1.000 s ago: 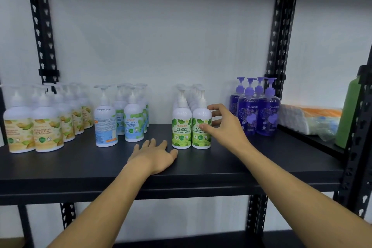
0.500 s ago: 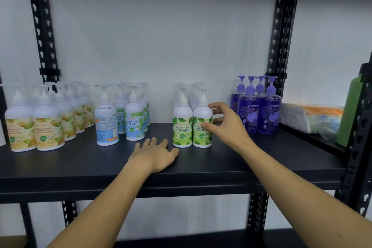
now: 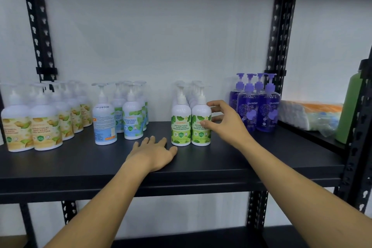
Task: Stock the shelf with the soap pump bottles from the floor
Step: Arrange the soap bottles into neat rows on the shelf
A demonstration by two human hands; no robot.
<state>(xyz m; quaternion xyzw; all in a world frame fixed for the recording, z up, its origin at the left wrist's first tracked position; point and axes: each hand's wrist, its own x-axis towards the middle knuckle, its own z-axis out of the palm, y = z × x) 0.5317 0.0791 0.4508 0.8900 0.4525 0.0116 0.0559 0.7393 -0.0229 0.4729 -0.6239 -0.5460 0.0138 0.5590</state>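
Note:
Soap pump bottles stand in groups on the black shelf (image 3: 261,159): yellow-label ones (image 3: 45,127) at the left, blue-label ones (image 3: 132,123) beside them, green-label ones in the middle, purple ones (image 3: 267,110) at the right. My right hand (image 3: 223,125) curls round the front right green-label bottle (image 3: 201,133), thumb on its label and fingers at its right side. The bottle stands upright on the shelf, next to another green-label bottle (image 3: 180,127). In front of the green group, my left hand (image 3: 154,153) lies flat on the shelf and holds nothing.
One blue-label bottle (image 3: 104,125) stands with its back label facing out. Right of the black upright (image 3: 278,46), a wrapped white and orange pack (image 3: 308,115) and a green bottle (image 3: 350,110) sit on the neighbouring shelf. A lower shelf (image 3: 181,237) shows below.
The view has shifted slightly. My right hand has stayed at the front right green-label bottle with its thumb on the label. My left hand has not moved.

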